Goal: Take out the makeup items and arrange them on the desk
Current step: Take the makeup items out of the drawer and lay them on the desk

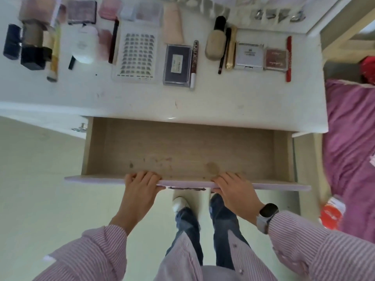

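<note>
Both grips are clamped on the drawer front (pixel 186 182), left hand (pixel 140 187) and right hand (pixel 233 188); makeup items (pixel 177 63) are lined up on the desk (pixel 142 102).

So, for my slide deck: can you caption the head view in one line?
Both hands, left hand and right hand, rest on the front edge of the emptied open drawer; makeup items line the white desk.
</note>
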{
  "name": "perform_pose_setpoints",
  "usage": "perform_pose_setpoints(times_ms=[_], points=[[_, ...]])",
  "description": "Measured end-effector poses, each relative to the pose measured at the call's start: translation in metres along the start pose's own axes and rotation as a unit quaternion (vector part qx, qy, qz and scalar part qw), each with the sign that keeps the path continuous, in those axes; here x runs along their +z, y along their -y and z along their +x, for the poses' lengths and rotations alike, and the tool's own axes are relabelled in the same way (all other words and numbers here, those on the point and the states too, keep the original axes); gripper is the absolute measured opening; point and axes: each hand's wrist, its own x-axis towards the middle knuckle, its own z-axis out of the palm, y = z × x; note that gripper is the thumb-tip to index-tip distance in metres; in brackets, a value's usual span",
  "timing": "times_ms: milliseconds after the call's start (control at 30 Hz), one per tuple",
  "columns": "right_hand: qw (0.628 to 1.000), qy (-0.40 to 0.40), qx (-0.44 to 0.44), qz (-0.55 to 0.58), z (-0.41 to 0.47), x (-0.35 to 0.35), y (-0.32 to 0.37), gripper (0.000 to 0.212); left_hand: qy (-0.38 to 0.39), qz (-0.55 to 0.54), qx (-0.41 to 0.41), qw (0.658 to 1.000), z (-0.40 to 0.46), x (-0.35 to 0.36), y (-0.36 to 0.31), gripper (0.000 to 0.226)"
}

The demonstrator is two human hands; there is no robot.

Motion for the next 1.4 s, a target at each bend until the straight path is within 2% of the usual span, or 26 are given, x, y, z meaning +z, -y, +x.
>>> perform_pose_setpoints(times_ms=[167, 200, 267, 300, 400, 500, 800, 933, 1100, 1233, 1400], points=[[1.0, -0.003, 0.008, -0.018, 0.006, -0.006, -0.001, 0.022, -0.001, -0.02, 0.008, 1.0, 0.01, -0.007, 0.003, 0.062], [0.999, -0.003, 0.012, -0.029, 0.009, -0.008, -0.001, 0.023, -0.021, -0.02, 0.011, 1.0, 0.012, -0.006, 0.003, 0.055], [0.998, -0.022, 0.034, -0.056, 0.018, -0.012, -0.003, 0.029, -0.076, -0.022, 0.021, 0.997, 0.022, -0.007, 0.006, 0.026], [0.996, -0.034, 0.051, -0.068, 0.023, -0.016, -0.005, 0.036, -0.091, -0.021, 0.009, 0.996, 0.029, -0.009, 0.008, 0.031], [0.989, -0.029, 0.089, -0.111, 0.038, -0.026, -0.014, 0.075, -0.091, 0.014, 0.003, 0.996, 0.05, -0.021, 0.018, 0.084], [0.986, 0.002, 0.089, -0.145, 0.044, -0.03, -0.019, 0.098, -0.07, 0.042, 0.025, 0.996, 0.059, -0.029, 0.02, 0.105], [0.984, 0.014, 0.068, -0.167, 0.052, -0.032, -0.035, 0.107, -0.043, 0.046, 0.034, 0.997, 0.071, -0.031, 0.025, 0.115], [0.981, 0.042, 0.049, -0.185, 0.062, -0.038, -0.041, 0.111, 0.04, 0.085, 0.009, 0.996, 0.089, -0.035, 0.041, 0.137], [0.967, 0.127, 0.025, -0.218, 0.066, -0.045, -0.053, 0.124, 0.088, 0.149, 0.047, 0.984, 0.1, -0.043, 0.044, 0.141], [0.966, 0.124, 0.035, -0.224, 0.064, -0.051, -0.051, 0.12, 0.092, 0.162, 0.089, 0.978, 0.107, -0.044, 0.046, 0.142], [0.978, 0.044, 0.056, -0.198, 0.071, -0.051, -0.042, 0.105, 0.033, 0.142, 0.088, 0.985, 0.111, -0.053, 0.045, 0.135]])
